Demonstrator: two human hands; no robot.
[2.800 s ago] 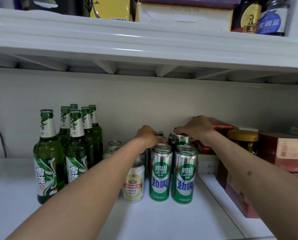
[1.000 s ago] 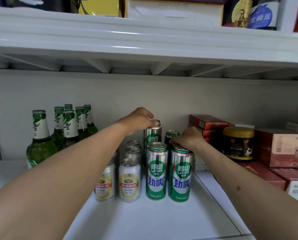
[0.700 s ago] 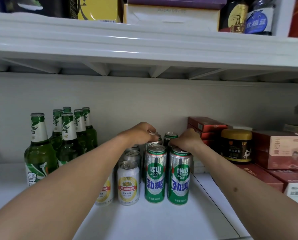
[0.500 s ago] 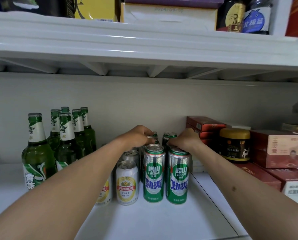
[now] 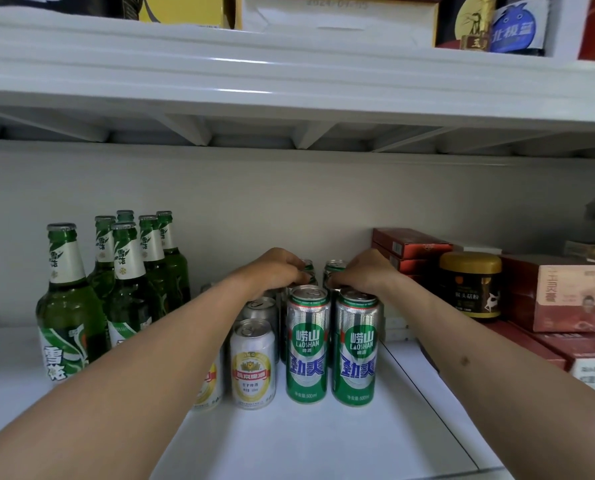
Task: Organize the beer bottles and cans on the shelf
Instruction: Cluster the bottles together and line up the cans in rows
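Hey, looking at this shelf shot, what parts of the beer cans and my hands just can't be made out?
Head view only:
- Rear green cans: mostly hidden under the left hand and right hand, so their count is unclear.
- Both grips: fingertips hidden behind the front green cans, so I cannot tell whether either hand is holding a can.
- Yellow-label can: mostly covered by the left forearm.
- Boxes at right: blurred print.

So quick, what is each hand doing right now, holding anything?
Left hand: closed over the top of a tall green can in the back rows.
Right hand: fingers curled on another can top; a firm grip cannot be told.
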